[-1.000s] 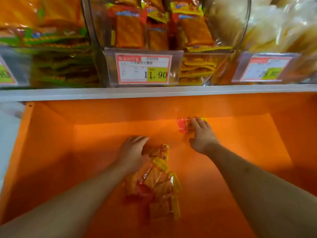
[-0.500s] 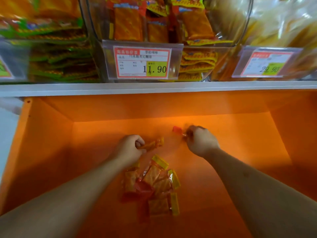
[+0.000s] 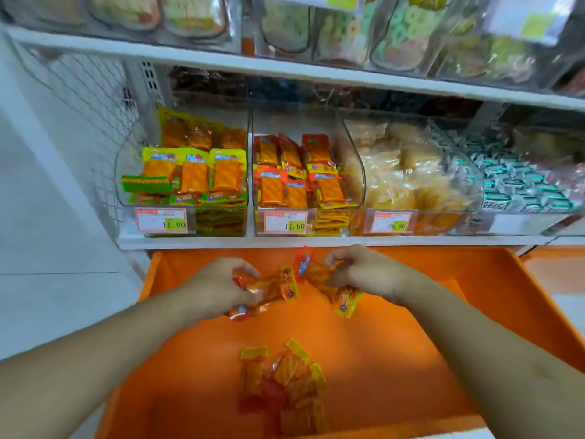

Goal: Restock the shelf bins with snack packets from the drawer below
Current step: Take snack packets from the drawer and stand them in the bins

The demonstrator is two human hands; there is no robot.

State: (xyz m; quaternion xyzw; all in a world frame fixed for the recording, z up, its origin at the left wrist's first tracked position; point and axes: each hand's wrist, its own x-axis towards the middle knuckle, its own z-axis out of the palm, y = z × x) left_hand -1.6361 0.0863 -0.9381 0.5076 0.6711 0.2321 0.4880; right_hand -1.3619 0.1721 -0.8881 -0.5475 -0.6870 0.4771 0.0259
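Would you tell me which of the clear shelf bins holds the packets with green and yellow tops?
The leftmost bin, beside the wire mesh. Its packets have yellow-green tops; the next bin holds red-topped ones, and the two further right hold pale and silver-green ones.

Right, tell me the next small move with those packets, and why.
Probably lift both hands to the second bin, with the red-topped and yellow-topped packets. The left hand and right hand each grip orange packets with red and yellow ends like that bin's stock, held above the drawer just below it.
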